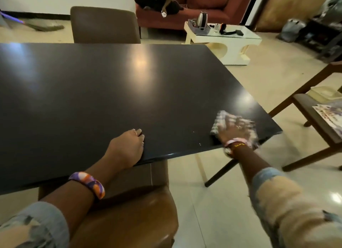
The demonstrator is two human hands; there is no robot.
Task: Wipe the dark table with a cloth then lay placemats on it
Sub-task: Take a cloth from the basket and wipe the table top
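Observation:
The dark table (pixel 103 92) fills the middle of the view, its glossy top bare. At its near right corner my right hand (pixel 233 130) presses flat on a light checked cloth (pixel 220 118), blurred by motion. My left hand (pixel 127 146) rests on the near edge, fingers curled over the rim and holding nothing. A patterned sheet that may be a placemat (pixel 328 116) lies on a wooden side table at the right.
A brown chair (pixel 129 210) is tucked under the near edge and another (pixel 104 25) stands at the far side. A white coffee table (pixel 222 38) with a kettle and a red sofa (pixel 203 9) with a seated person are beyond. The wooden side table (pixel 305 103) stands right.

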